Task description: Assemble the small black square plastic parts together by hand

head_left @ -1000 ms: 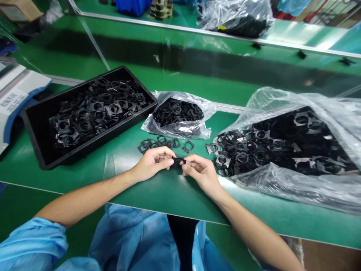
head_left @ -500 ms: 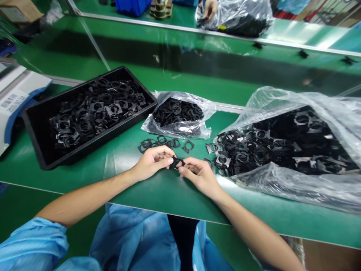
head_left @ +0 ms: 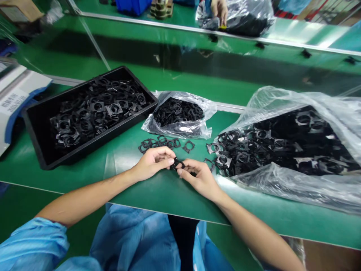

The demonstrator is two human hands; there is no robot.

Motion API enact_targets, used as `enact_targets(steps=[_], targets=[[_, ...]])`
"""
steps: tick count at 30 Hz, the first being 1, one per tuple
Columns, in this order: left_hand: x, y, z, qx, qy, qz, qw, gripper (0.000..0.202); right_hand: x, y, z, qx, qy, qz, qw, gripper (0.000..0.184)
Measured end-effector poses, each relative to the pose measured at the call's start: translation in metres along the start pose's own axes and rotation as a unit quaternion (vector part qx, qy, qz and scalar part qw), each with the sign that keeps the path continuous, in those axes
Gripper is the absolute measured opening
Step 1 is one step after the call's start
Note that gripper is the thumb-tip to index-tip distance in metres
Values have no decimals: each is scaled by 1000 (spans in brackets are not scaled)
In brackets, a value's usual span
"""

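Note:
Between my two hands, just above the green table, is a small black plastic part (head_left: 177, 163), partly covered by fingers. My left hand (head_left: 153, 161) pinches its left side between thumb and fingers. The right side is gripped by my right hand (head_left: 199, 174), thumb below and fingers curled over. Just beyond my left hand lie several loose black rings (head_left: 162, 142), and a single square-edged ring (head_left: 188, 146) rests apart from them. More black frames with round holes (head_left: 223, 160) spill from a bag to the right of my right hand.
A black tray (head_left: 84, 150) heaped with black parts stands at left. In the middle sits a small clear bag (head_left: 207, 107) of black rings; a large open plastic bag (head_left: 278, 184) fills the right. Across a metal rail (head_left: 135, 22), another person's hand (head_left: 220, 10) touches a bag.
The black part has turned slightly between my fingers, and my right fingers have shifted a little. The other person's hand across the rail has moved right and down.

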State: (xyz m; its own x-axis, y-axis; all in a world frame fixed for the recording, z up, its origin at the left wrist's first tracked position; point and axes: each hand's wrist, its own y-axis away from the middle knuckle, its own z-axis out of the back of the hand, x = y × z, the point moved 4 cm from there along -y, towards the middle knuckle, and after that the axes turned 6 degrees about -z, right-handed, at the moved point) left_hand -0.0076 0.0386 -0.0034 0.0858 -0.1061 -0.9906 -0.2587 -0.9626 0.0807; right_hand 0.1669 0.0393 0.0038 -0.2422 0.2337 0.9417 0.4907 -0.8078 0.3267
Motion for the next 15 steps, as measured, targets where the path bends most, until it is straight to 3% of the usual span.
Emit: enact_targets(steps=[15], targets=[[2,-1,1,28,-15,12,999,33,0,0,0,-9,13,18,1000,24]])
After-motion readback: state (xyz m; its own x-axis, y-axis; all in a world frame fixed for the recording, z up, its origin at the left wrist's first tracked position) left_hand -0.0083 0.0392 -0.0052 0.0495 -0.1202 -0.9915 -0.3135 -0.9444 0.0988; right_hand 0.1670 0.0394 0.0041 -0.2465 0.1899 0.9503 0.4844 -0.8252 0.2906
